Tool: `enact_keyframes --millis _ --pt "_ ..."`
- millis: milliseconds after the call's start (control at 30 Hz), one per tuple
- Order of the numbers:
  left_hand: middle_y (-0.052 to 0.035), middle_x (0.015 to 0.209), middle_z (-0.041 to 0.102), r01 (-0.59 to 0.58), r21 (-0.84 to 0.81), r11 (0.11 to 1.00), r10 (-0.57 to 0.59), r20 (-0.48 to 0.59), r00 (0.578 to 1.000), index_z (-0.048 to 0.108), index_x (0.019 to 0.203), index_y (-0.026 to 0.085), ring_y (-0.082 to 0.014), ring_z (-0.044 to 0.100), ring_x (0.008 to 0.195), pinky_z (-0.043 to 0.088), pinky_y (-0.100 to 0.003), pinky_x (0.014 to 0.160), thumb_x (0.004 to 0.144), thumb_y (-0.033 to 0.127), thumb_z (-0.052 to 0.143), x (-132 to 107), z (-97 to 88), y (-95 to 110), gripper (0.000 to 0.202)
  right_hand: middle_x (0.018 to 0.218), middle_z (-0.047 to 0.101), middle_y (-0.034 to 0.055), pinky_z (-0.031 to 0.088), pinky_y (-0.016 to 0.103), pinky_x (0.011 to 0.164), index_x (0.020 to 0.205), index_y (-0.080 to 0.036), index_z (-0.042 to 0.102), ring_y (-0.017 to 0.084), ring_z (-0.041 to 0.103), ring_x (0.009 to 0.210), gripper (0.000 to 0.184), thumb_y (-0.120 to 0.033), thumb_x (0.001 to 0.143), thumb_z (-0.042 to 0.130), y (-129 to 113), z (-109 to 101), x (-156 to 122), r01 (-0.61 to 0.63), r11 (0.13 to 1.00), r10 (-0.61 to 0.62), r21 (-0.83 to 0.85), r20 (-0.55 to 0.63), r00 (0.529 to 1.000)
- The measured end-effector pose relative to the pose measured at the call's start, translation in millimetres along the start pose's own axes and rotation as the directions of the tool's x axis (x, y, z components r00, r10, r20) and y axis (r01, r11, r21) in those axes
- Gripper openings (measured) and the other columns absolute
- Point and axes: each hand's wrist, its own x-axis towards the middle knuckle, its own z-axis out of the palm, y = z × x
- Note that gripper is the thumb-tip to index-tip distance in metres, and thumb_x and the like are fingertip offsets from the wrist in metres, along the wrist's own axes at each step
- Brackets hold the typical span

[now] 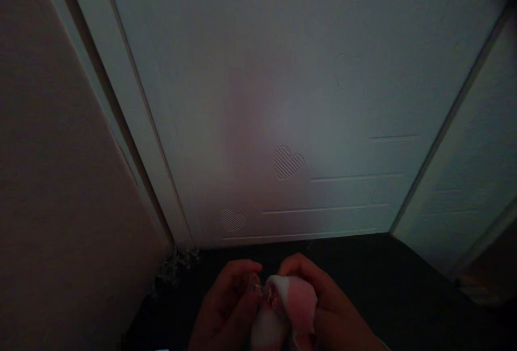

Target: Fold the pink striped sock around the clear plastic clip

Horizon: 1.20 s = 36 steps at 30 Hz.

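Note:
Both hands meet at the bottom middle of the dim head view, over a dark floor. My left hand (228, 300) has its fingers curled onto the left side of a small pink and white piece of cloth (288, 305). My right hand (327, 305) wraps round the cloth from the right and over its top. The cloth is bunched between the two hands, and its lower part runs out of the frame.
A white panelled door (283, 98) with embossed hearts and thin lines stands right in front. A beige wall (52, 178) fills the left side. Another white panel (464, 189) angles in at the right. A small crumpled clear thing (175, 265) lies at the door's foot.

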Motion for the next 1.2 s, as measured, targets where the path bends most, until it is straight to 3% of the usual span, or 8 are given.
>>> enact_keyframes --millis 133,333,500,633,700,833,1033,1200 --pt "0.0034 0.058 0.048 0.042 -0.037 0.998 -0.046 -0.089 0.995 0.061 0.084 0.021 -0.0071 0.041 0.052 0.034 -0.017 0.048 0.063 0.042 0.067 0.9 2.9 -1.9 0.03 0.057 0.047 -0.006 0.029 0.014 0.041 0.07 -0.017 0.053 0.006 0.04 0.048 0.02 -0.006 0.054 0.051 -4.6 0.3 -0.4 -0.048 0.996 0.046 -0.076 -0.028 0.999" --pt "0.0047 0.053 0.044 0.087 -0.043 0.995 -0.091 -0.101 0.991 0.061 0.082 0.021 -0.0061 0.039 0.049 0.031 -0.016 0.046 0.063 0.04 0.068 -4.4 5.7 0.2 0.027 0.063 0.052 -0.0034 0.032 0.015 0.04 0.073 -0.017 0.059 0.006 0.043 0.047 0.02 -0.008 0.057 0.051 -3.9 -4.1 -3.0 -0.097 0.991 0.104 -0.096 0.072 0.992" --pt "0.0034 0.058 0.047 0.118 -0.012 0.993 -0.118 -0.077 0.99 0.06 0.085 0.022 -0.0076 0.042 0.05 0.034 -0.017 0.046 0.063 0.036 0.068 -8.0 6.0 4.5 0.028 0.073 0.058 -0.002 0.041 0.017 0.05 0.078 -0.021 0.062 0.011 0.053 0.062 0.028 -0.005 0.058 0.051 -3.3 -6.4 -4.0 -0.003 0.993 0.013 -0.118 0.083 0.996" --pt "0.0032 0.059 0.05 0.134 0.0 0.991 -0.133 -0.088 0.987 0.059 0.085 0.022 -0.0074 0.043 0.049 0.035 -0.016 0.045 0.066 0.035 0.065 -7.5 6.4 5.6 0.024 0.088 0.061 -0.002 0.045 0.021 0.067 0.089 -0.027 0.062 0.014 0.056 0.08 0.04 -0.002 0.059 0.053 -0.8 -6.2 -1.6 0.129 0.981 -0.131 -0.144 -0.003 0.991" --pt "0.0036 0.058 0.049 0.132 -0.003 0.991 -0.132 -0.084 0.988 0.058 0.084 0.021 -0.007 0.042 0.049 0.034 -0.016 0.045 0.067 0.034 0.064 -6.5 7.3 5.5 0.022 0.089 0.061 -0.0013 0.044 0.022 0.07 0.086 -0.027 0.062 0.014 0.056 0.082 0.036 -0.003 0.06 0.054 2.0 -6.7 -0.7 0.238 0.958 -0.244 -0.161 -0.023 0.969" --pt "0.0035 0.057 0.049 0.129 -0.029 0.991 -0.131 -0.081 0.988 0.056 0.083 0.02 -0.0069 0.04 0.048 0.032 -0.016 0.044 0.066 0.035 0.064 -5.7 10.2 5.9 0.023 0.085 0.062 0.0003 0.044 0.023 0.07 0.08 -0.025 0.063 0.015 0.057 0.08 0.028 -0.004 0.063 0.053 5.5 -9.3 -1.8 0.412 0.889 -0.409 -0.199 0.061 0.911" --pt "0.0038 0.055 0.044 0.105 0.093 0.99 -0.091 -0.14 0.986 0.057 0.076 0.019 -0.007 0.034 0.047 0.029 -0.017 0.043 0.068 0.037 0.06 -5.2 10.9 9.1 0.02 0.087 0.063 0.0024 0.045 0.024 0.067 0.087 -0.023 0.062 0.017 0.057 0.079 0.029 -0.007 0.065 0.052 0.8 -9.2 -9.4 0.368 0.874 -0.351 -0.317 0.111 0.93" --pt "0.0041 0.053 0.041 0.164 0.125 0.979 -0.148 -0.123 0.981 0.058 0.075 0.018 -0.0075 0.033 0.047 0.027 -0.018 0.042 0.068 0.036 0.06 -4.3 7.4 8.2 0.02 0.088 0.063 0.0032 0.045 0.026 0.07 0.089 -0.024 0.064 0.018 0.057 0.081 0.028 -0.011 0.067 0.051 1.2 -8.0 -13.6 0.349 0.882 -0.335 -0.317 0.101 0.937"
